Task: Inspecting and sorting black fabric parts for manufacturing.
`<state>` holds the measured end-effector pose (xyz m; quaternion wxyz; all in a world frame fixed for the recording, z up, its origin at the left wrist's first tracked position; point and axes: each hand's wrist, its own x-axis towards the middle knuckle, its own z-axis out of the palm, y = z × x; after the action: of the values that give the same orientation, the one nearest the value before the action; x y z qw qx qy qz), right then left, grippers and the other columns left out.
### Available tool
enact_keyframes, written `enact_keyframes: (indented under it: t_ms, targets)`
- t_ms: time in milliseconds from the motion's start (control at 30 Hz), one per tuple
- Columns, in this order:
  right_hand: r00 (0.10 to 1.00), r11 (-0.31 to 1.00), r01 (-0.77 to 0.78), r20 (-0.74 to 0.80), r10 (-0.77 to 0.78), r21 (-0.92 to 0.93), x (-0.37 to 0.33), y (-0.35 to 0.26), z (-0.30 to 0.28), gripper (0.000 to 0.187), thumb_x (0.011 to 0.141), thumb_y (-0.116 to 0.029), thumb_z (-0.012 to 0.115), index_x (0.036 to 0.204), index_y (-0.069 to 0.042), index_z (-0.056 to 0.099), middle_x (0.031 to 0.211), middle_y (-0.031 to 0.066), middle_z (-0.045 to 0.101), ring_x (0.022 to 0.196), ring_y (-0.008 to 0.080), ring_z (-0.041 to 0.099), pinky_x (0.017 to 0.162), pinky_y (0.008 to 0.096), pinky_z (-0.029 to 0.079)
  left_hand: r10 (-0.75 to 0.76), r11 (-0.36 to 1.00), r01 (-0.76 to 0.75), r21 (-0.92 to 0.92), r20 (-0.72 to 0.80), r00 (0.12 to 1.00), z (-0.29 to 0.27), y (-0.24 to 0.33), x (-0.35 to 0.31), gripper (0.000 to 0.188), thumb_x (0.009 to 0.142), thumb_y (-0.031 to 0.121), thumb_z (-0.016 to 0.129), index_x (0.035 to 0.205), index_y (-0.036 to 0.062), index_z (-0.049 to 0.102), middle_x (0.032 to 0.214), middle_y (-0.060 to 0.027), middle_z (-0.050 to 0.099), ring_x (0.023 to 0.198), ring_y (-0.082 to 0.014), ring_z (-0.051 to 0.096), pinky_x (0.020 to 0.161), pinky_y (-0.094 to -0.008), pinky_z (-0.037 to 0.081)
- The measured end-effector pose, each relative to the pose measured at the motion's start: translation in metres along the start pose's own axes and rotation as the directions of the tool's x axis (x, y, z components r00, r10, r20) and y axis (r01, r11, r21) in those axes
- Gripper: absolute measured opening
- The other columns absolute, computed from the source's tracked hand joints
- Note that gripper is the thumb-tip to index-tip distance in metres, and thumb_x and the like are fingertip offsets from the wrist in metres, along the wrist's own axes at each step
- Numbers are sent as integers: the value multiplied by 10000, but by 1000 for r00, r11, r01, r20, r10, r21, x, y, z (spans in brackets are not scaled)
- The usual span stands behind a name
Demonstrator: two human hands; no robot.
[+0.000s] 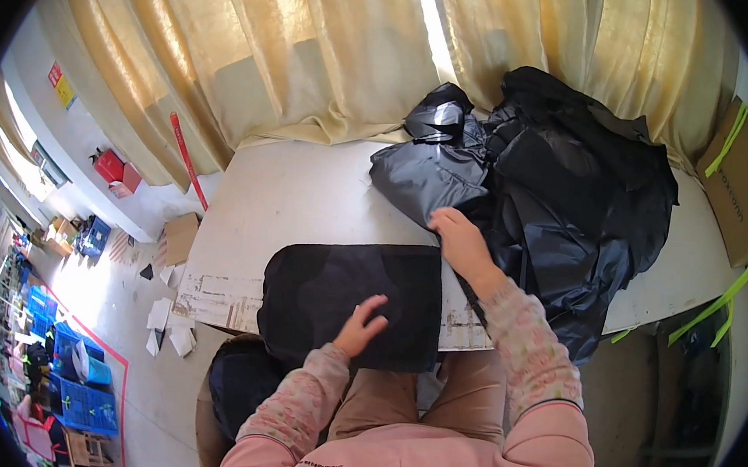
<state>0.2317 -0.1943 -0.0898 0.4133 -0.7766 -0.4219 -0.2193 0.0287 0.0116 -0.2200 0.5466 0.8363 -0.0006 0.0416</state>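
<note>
A dark, roughly rectangular fabric piece (412,302) lies flat at the near edge of the white table, its lower part hanging over. Above it is my left hand (359,327), with thumb and fingers apart; whether it touches the cloth I cannot tell. To the right rises a large, crumpled heap of shiny black fabric (570,196). My right hand (461,240) is at the heap's left edge, fingers curled together on the black fabric there. Its fingertips are partly hidden.
The white table (289,192) has a worn front edge. Behind it hang gold curtains (318,45). Cardboard (742,183) with lime-green strips stands at the right. A dark bundle (239,381) sits low at my left. Blue crates (88,404) and paper scraps (159,315) are on the floor.
</note>
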Motion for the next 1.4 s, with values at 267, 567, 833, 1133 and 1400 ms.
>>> enact_keyframes:
  t_ms: [267,567,833,1133,1400]
  targets:
    - [974,719,-221,-104,203,-659,-80,65,-130,167,789,-42,534,903,-30,657,1047,125,621,1066,316,551,901,393,452,-98,923,33,-383,-152,983,-39,42,32,369,915,144,622,1258,51,522,1167,-58,556,1066,-138,545,937,-256,430]
    - [912,707,-343,-38,408,-618,-21,16,19,666,689,-433,755,1221,-143,478,1071,90,524,990,267,559,754,427,452,-29,963,-19,-268,-174,984,-10,36,90,449,871,146,668,1270,35,496,1221,-86,542,1074,-159,539,942,-289,435]
    - [902,823,-425,-105,418,-375,-39,73,16,117,823,-175,643,908,-123,581,843,97,587,743,323,640,602,432,509,-84,942,33,-334,-141,986,-42,29,53,294,869,99,661,1145,30,589,1055,-25,602,828,-54,557,748,-202,461]
    - [840,954,-226,-456,294,199,-52,-27,-125,134,839,98,547,915,-12,548,1012,111,631,889,197,622,802,268,482,167,934,-192,-300,-108,980,-43,132,124,543,873,156,653,1356,57,424,1323,-74,503,1219,-203,473,1044,-328,347]
    - [906,865,-189,-258,336,464,-64,-92,-128,118,928,24,503,1017,-7,574,1073,94,619,951,139,578,862,244,442,482,872,-485,-70,299,824,29,153,66,465,806,55,695,1244,7,543,1209,-59,602,1114,-175,538,1000,-348,413]
